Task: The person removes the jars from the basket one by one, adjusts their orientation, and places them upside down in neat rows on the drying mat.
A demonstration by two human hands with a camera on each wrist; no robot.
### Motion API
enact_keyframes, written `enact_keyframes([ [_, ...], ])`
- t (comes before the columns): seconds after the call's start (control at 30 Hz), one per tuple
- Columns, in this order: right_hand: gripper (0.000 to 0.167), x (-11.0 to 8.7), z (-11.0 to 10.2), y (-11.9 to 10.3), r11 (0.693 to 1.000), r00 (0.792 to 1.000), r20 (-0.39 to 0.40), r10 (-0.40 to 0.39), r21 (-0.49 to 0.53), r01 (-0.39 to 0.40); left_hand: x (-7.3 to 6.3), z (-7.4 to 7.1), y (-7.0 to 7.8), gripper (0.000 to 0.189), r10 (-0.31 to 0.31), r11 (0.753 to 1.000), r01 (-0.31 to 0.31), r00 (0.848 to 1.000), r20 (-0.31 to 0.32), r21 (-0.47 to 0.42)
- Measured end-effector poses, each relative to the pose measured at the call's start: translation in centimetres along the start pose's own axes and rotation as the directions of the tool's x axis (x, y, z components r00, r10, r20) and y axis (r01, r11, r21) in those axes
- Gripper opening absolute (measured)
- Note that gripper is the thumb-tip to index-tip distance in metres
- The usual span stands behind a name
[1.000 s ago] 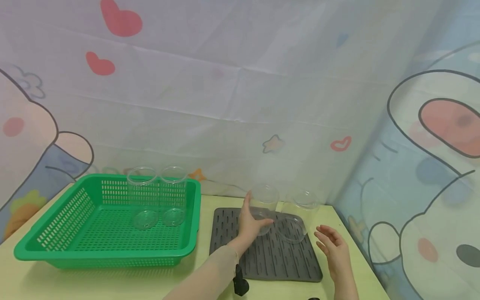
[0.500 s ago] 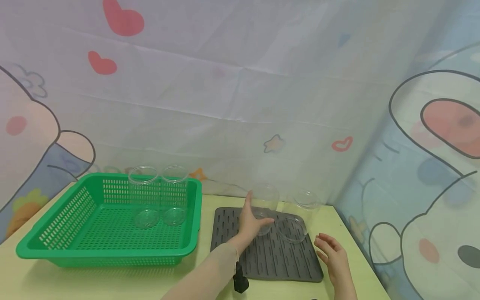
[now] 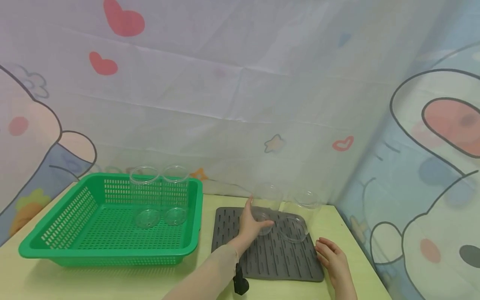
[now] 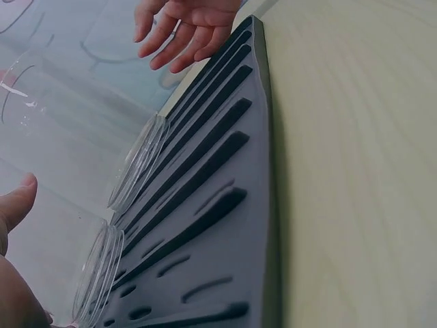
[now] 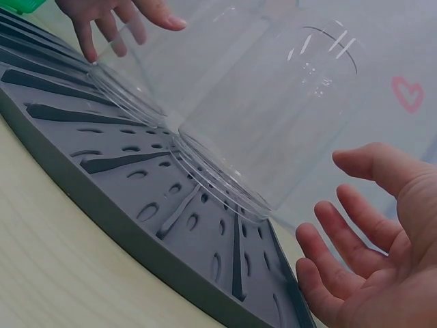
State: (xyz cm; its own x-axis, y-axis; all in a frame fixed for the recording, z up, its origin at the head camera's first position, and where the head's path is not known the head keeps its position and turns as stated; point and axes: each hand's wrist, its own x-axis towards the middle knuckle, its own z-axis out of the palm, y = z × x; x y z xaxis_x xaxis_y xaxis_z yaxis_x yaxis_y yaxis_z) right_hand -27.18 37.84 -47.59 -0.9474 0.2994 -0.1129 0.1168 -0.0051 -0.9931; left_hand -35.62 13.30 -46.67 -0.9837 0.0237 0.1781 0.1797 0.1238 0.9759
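My left hand (image 3: 250, 223) reaches round a clear plastic cup (image 3: 271, 202) on the grey ridged mat (image 3: 279, 262), thumb on the near side and fingers on the far side. Just right of it stands a second clear cup (image 5: 266, 116). Both cups rest with a ridged rim against the mat, as the right wrist view shows. Beside the mat's right edge, my right hand (image 3: 333, 258) holds nothing; its fingers are loosely bent, apart from the second cup. In the left wrist view, the thumb (image 4: 17, 203) lies against the nearer cup's side.
A green slotted basket (image 3: 112, 254) stands left of the mat, with two clear cups (image 3: 145, 196) upright inside near its right side. A printed curtain (image 3: 225, 104) hangs behind the pale table (image 3: 93, 283). A black strap piece (image 3: 241, 281) sits by my left wrist.
My right hand has lowered slightly and drawn toward the mat's right edge. The cup at my left hand has shifted a little to the right. The second cup stays in place.
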Motion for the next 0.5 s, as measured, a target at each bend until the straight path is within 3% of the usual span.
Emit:
enact_keyframes([
  [0.3,0.033,-0.1,-0.1,0.0,1.0,1.0,0.007,-0.01,0.017,0.01,-1.4,-1.0,2.1,0.107,0.001,0.997,-0.004,0.999,-0.039,-0.075],
  [0.5,0.025,0.0,-0.2,0.2,1.0,1.0,0.008,-0.002,0.028,0.002,-2.6,-1.8,4.0,0.104,0.044,0.991,-0.053,0.996,-0.074,-0.123],
])
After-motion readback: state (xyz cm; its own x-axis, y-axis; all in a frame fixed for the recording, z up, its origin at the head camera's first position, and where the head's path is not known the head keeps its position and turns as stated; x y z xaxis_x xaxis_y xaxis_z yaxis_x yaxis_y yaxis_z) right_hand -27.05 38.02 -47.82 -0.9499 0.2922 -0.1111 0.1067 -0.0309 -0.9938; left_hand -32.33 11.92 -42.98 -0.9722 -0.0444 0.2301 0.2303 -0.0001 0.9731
